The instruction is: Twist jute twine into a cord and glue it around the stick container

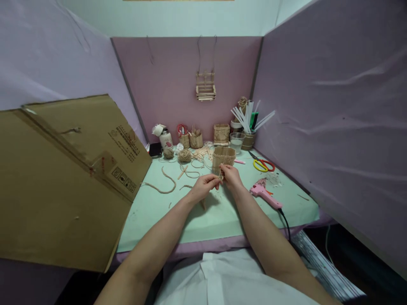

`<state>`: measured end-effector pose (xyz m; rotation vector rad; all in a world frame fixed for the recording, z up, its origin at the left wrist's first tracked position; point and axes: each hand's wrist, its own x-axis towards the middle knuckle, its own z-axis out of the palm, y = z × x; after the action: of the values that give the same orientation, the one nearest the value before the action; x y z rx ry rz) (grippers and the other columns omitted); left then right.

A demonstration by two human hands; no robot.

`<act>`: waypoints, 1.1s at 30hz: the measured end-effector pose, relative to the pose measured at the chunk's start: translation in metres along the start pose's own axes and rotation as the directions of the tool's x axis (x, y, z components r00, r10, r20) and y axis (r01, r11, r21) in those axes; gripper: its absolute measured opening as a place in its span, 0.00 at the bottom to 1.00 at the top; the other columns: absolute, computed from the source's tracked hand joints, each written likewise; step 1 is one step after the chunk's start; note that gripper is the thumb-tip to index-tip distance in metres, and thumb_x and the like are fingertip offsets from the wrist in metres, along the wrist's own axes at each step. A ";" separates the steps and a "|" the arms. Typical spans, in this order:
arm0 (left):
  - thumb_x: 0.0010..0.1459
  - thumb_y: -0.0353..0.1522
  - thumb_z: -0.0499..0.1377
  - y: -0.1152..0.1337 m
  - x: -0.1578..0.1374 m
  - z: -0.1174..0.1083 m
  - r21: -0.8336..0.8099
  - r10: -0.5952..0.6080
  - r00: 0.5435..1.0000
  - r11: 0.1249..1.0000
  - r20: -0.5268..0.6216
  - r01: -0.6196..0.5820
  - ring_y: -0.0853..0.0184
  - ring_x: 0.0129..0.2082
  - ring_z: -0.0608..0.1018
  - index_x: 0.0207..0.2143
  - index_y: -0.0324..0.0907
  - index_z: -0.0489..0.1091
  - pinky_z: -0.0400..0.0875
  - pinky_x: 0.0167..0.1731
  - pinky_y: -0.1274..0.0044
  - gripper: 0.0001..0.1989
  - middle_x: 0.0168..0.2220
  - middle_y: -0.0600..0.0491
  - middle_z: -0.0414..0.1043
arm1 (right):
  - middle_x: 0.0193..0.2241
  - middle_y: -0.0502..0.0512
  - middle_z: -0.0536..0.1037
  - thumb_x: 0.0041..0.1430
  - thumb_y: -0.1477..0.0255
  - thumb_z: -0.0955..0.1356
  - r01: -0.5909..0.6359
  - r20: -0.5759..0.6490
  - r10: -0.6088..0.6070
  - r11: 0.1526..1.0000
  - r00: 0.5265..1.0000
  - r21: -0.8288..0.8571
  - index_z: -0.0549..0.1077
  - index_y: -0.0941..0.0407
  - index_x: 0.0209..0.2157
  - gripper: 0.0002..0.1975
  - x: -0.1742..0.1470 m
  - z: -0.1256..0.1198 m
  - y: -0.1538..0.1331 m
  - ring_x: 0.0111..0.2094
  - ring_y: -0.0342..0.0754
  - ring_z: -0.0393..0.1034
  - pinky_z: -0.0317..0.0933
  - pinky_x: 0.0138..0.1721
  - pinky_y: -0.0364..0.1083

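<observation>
My left hand (206,186) and my right hand (230,175) meet over the middle of the table, both with fingers pinched. Between them is a short piece of twine (220,173), partly hidden by the fingertips. Just behind my hands stands a small woven basket (224,156), its lower front covered by my fingers. A loose rope (165,191) curves on the table to the left. Near my left wrist a thin wooden piece (203,204) shows, mostly hidden by the hand.
A pink glue gun (266,195) with a black cord lies right, near scissors (263,165). Twine balls (184,156), a clear cup (236,143) and a holder of white sticks (248,140) stand behind. A big cardboard sheet (70,182) leans at left.
</observation>
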<state>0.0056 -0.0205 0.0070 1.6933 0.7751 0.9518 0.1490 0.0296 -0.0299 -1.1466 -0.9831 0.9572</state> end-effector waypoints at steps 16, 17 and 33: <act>0.55 0.34 0.52 -0.029 0.016 -0.016 0.119 -0.059 0.935 0.987 -0.349 0.107 0.72 0.20 0.63 0.28 0.40 0.72 0.55 0.25 0.79 0.10 0.16 0.59 0.60 | 0.32 0.55 0.71 0.59 0.70 0.63 0.693 0.396 -0.569 0.604 0.721 -0.393 0.73 0.54 0.30 0.08 -0.022 0.009 -0.022 0.37 0.49 0.66 0.60 0.42 0.49; 0.55 0.33 0.52 -0.028 0.016 -0.016 0.138 -0.054 0.937 0.985 -0.345 0.107 0.71 0.19 0.62 0.30 0.40 0.73 0.55 0.25 0.79 0.10 0.15 0.60 0.60 | 0.31 0.55 0.72 0.58 0.70 0.63 0.667 0.370 -0.554 0.630 0.745 -0.399 0.73 0.54 0.28 0.08 -0.021 0.010 -0.022 0.36 0.49 0.66 0.60 0.41 0.48; 0.55 0.27 0.56 -0.009 0.014 -0.021 -0.572 -0.394 0.917 0.765 -0.055 0.295 0.76 0.19 0.68 0.34 0.35 0.71 0.59 0.19 0.85 0.06 0.23 0.52 0.70 | 0.27 0.50 0.73 0.47 0.56 0.67 0.095 0.092 -0.090 0.994 0.992 -0.052 0.70 0.56 0.33 0.18 -0.018 0.014 -0.018 0.26 0.44 0.66 0.57 0.25 0.42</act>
<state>-0.0065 0.0033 0.0056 0.9241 0.7937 0.9502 0.1328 0.0137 -0.0122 -1.1024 -1.1320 0.9180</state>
